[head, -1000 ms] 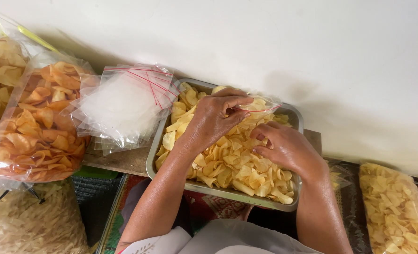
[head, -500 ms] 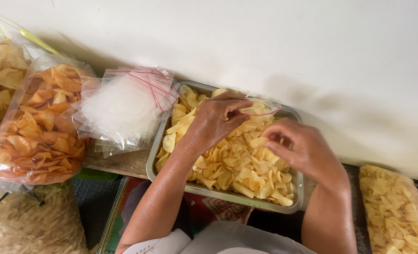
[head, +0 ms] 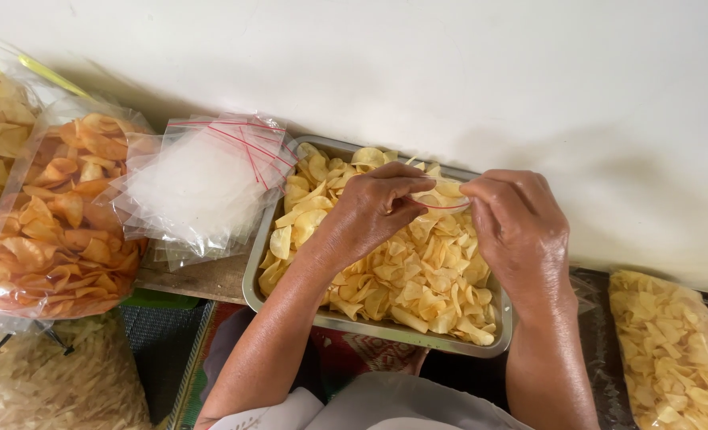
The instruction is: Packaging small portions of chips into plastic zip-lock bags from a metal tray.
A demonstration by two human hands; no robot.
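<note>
Both hands are now pinching the small clear red-striped zip bag (head: 442, 199) over the steel tray of yellow chips (head: 418, 330); right hand (head: 517, 231) has risen to join left hand (head: 378, 207).

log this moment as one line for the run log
left hand: pinching small clear bag | right hand: pinching same bag | below: metal tray of yellow chips | left of tray: stack of empty clear bags

Soft, even daylight is falling from above; hands (head: 449, 215) are casting faint shadows on the wall (head: 529, 80). Focus is staying sharp, glare-free.
</note>
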